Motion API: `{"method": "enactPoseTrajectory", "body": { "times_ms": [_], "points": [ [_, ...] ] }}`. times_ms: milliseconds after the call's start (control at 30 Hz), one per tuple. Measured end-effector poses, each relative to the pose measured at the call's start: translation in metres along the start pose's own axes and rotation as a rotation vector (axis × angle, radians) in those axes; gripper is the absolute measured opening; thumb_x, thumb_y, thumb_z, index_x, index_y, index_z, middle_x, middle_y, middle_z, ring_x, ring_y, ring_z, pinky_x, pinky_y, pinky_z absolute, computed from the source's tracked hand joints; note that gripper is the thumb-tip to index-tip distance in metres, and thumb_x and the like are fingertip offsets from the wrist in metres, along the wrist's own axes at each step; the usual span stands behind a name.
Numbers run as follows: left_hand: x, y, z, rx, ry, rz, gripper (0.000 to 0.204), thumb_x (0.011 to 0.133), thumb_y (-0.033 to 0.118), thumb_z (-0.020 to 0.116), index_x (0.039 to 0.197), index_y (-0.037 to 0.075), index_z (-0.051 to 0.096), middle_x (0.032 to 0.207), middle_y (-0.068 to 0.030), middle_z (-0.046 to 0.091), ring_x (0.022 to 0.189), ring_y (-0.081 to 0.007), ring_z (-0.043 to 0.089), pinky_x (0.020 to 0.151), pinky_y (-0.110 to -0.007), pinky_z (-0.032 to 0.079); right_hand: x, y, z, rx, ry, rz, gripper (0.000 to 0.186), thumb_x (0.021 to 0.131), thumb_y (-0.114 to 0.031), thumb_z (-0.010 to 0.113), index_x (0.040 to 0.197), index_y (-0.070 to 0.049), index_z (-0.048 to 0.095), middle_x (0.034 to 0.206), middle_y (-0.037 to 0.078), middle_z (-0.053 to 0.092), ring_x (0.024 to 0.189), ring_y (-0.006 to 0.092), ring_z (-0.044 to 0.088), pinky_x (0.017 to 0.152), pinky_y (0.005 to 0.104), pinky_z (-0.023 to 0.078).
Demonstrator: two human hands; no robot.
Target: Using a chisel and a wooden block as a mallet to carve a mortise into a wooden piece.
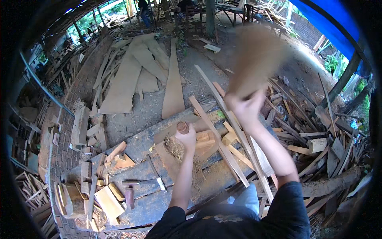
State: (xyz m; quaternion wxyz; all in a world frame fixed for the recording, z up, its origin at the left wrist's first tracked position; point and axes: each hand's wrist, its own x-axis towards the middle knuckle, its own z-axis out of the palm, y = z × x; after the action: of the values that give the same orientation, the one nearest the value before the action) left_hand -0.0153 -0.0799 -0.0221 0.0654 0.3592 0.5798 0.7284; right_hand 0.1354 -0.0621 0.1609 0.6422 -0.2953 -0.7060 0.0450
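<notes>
My left hand (188,139) is closed around an upright chisel, whose round wooden handle end (183,127) pokes out above the fist. Its blade is hidden below the hand. Beside it lies a light wooden piece (205,137) with cut edges, on a brown board among wood shavings (174,147). Raised high at the right, my right hand (247,108) grips a broad wooden mallet (256,55), smeared by motion. The mallet is well apart from the chisel.
On the dark workbench (149,211) lie a hammer (129,195), a long metal tool with white wrapping (160,182) and wood offcuts (109,201). Long battens (223,143) cross the bench's right side. Scrap wood (318,145) piles up at right. Large planks (125,89) lie on the ground ahead.
</notes>
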Motion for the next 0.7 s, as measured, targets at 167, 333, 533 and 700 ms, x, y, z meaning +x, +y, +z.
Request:
{"method": "enactPoseTrajectory", "body": {
  "times_ms": [167, 333, 533, 700],
  "points": [
    [0.011, -0.011, 0.013, -0.124, 0.068, 0.146, 0.008, 0.07, 0.002, 0.06, 0.073, -0.004, 0.055, 0.069, -0.0063, 0.06, 0.064, -0.0139, 0.058, 0.06, -0.026, 0.045, -0.022, 0.026, 0.013, -0.576, -0.772, -0.7, 0.075, 0.053, -0.002, 0.06, 0.123, -0.018, 0.041, 0.081, 0.009, 0.05, 0.073, 0.0257, 0.051, 0.062, 0.0329, 0.042],
    [0.015, -0.005, 0.015, -0.044, 0.02, -0.057, 0.008, 0.068, 0.001, 0.06, 0.073, -0.004, 0.055, 0.068, -0.0072, 0.059, 0.063, -0.0124, 0.057, 0.059, -0.026, 0.045, 0.019, -0.008, 0.022, 0.047, -0.034, 0.04, 0.064, 0.054, 0.001, 0.061, 0.116, -0.008, 0.045, 0.087, 0.011, 0.051, 0.082, 0.026, 0.051, 0.075, 0.0356, 0.042],
    [0.014, -0.012, 0.019, -0.242, 0.148, 0.102, 0.01, 0.069, 0.005, 0.061, 0.072, -0.003, 0.056, 0.065, -0.0089, 0.06, 0.062, -0.0163, 0.06, 0.058, -0.029, 0.047, -0.029, 0.036, 0.02, -0.789, -0.681, -0.642, 0.076, 0.063, 0.001, 0.054, 0.131, -0.024, 0.031, 0.084, 0.01, 0.05, 0.078, 0.0229, 0.052, 0.077, 0.0397, 0.044],
    [0.012, -0.014, 0.007, -0.095, 0.094, 0.005, 0.006, 0.07, 0.0, 0.058, 0.071, -0.005, 0.054, 0.064, -0.0056, 0.058, 0.059, -0.0119, 0.056, 0.053, -0.027, 0.043, 0.029, -0.003, 0.017, -0.288, -0.242, -0.212, 0.07, 0.053, 0.006, 0.058, 0.117, -0.017, 0.046, 0.077, 0.008, 0.05, 0.071, 0.0247, 0.05, 0.067, 0.0355, 0.044]
  ]
}}
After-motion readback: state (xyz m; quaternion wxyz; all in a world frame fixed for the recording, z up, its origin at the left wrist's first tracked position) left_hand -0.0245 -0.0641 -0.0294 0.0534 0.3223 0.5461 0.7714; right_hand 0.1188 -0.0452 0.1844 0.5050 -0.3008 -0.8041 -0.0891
